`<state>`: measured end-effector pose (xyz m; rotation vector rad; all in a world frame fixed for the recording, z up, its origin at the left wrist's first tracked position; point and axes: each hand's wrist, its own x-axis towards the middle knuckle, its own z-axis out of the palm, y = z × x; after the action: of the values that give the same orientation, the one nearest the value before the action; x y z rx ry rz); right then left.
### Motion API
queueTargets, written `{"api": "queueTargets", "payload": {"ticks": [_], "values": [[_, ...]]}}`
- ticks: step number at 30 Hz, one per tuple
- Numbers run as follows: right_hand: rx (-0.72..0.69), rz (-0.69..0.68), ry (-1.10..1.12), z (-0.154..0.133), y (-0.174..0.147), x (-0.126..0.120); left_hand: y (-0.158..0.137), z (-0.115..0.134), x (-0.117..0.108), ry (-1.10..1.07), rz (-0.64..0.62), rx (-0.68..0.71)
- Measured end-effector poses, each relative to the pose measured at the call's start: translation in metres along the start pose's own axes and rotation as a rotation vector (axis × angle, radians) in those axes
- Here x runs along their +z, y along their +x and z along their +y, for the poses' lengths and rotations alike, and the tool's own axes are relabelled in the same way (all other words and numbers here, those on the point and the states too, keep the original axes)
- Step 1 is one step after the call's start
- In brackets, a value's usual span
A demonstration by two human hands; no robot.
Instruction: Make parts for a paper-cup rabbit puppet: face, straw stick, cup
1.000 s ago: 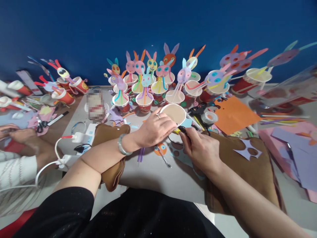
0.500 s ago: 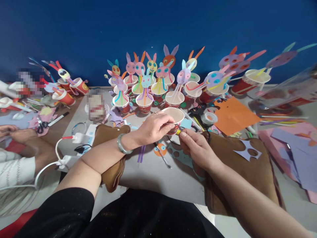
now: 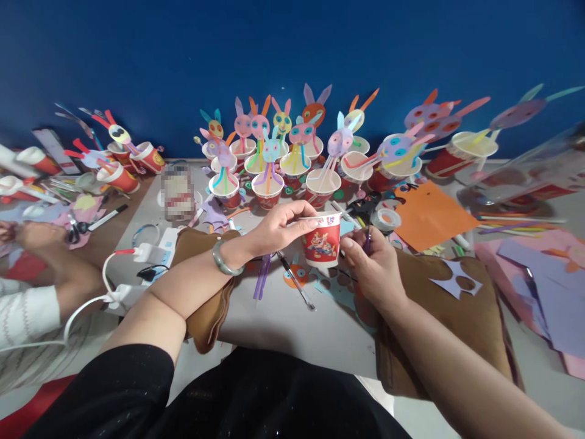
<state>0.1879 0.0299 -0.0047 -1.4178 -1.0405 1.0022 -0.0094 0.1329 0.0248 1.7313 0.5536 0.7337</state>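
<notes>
My left hand grips a red paper cup by its white rim, thumb on the outside. A printed cartoon picture on the cup faces me, and the cup is raised off the table. Close to the cup's right side, my right hand is closed around something thin and dark purple; most of it is hidden by the fingers. Below the cup lie a pen, an orange paper circle with eyes, purple paper strips and light-blue paper with round holes.
Cups with paper rabbit heads line the blue wall. Orange paper, a tape roll and a brown cushion lie to the right. At left are a power strip, scissors and another person's hand.
The cup has been lifted and tipped so its printed side shows instead of its inside. My right hand has shifted slightly right, and its fingers have turned upward.
</notes>
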Motion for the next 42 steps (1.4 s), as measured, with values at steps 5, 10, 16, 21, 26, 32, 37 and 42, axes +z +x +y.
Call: {"api": "queueTargets", "payload": {"ticks": [5,10,16,21,26,32,37,42], "values": [[0.121,-0.174,0.226,0.006,0.001,0.005,0.000,0.003,-0.002,-0.042,-0.019,0.009],[0.104,-0.300,0.239,0.013,0.000,0.013,-0.001,0.005,-0.001,-0.024,-0.048,0.072],[0.052,-0.237,0.192,0.018,0.001,0.015,-0.001,0.005,-0.003,0.023,-0.039,0.105],[0.022,-0.246,0.205,0.019,0.003,0.015,-0.001,0.002,-0.004,0.044,-0.044,0.095],[0.040,-0.260,0.220,0.018,0.002,0.015,0.000,0.001,-0.003,0.053,-0.060,0.071],[0.060,-0.246,0.205,0.017,0.002,0.014,-0.002,0.005,-0.002,0.077,-0.065,0.014],[0.057,-0.233,0.182,0.013,0.002,0.014,-0.002,0.006,-0.001,0.086,-0.066,-0.017],[0.059,-0.217,0.165,0.014,0.001,0.014,-0.002,0.004,0.000,0.091,-0.076,-0.028]]}}
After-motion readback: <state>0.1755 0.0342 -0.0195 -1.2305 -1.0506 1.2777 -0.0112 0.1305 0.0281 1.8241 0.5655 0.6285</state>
